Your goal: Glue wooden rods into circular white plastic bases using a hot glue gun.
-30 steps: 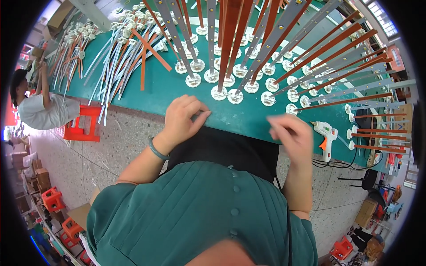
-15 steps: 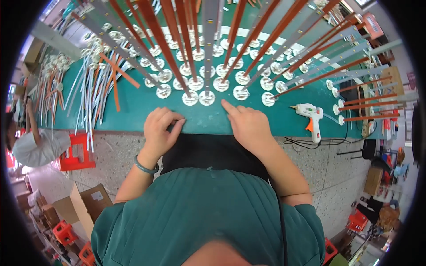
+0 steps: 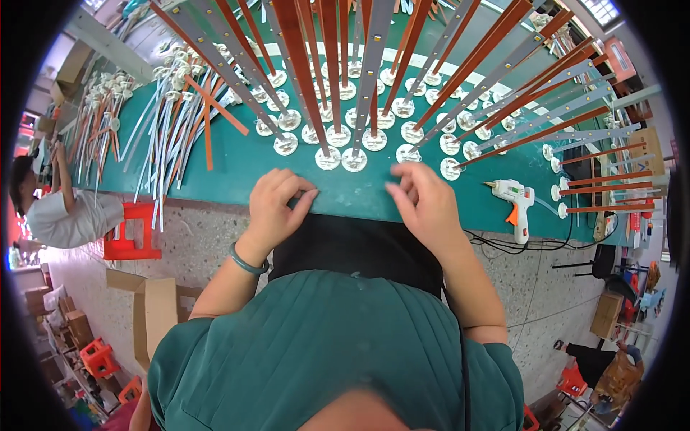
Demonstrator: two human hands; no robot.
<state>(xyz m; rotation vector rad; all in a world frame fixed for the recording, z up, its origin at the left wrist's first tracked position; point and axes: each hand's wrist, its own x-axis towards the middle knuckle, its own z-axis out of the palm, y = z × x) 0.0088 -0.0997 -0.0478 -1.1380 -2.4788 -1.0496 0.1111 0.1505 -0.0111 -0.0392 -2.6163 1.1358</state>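
Observation:
My left hand [image 3: 279, 206] rests at the near edge of the green table, its fingers curled toward the thumb and nothing visible in them. My right hand [image 3: 431, 208] is over the same edge, loosely bent, with a gap between thumb and forefinger. Its fingertips are close to a round white base [image 3: 407, 154]; contact cannot be told. Past my hands stand many upright LED strips, grey with small lights [image 3: 372, 65] or reddish-brown [image 3: 330, 68], each on a white disc base. The nearest discs [image 3: 353, 160] are between my hands. A white glue gun [image 3: 514, 192] with an orange trigger lies to the right.
Loose strips with white ends [image 3: 169, 122] lie heaped at the left, some overhanging the table edge. Several strips lean outward at the far right [image 3: 604, 192]. Black cable [image 3: 503, 243] hangs by the glue gun. Another person [image 3: 68, 215] sits at the left near a red stool [image 3: 136, 241].
My right hand has gone from a pointing forefinger to bent fingers and shifted right. The view has turned slightly, so the table and strips appear moved right. My left hand keeps its curled pose.

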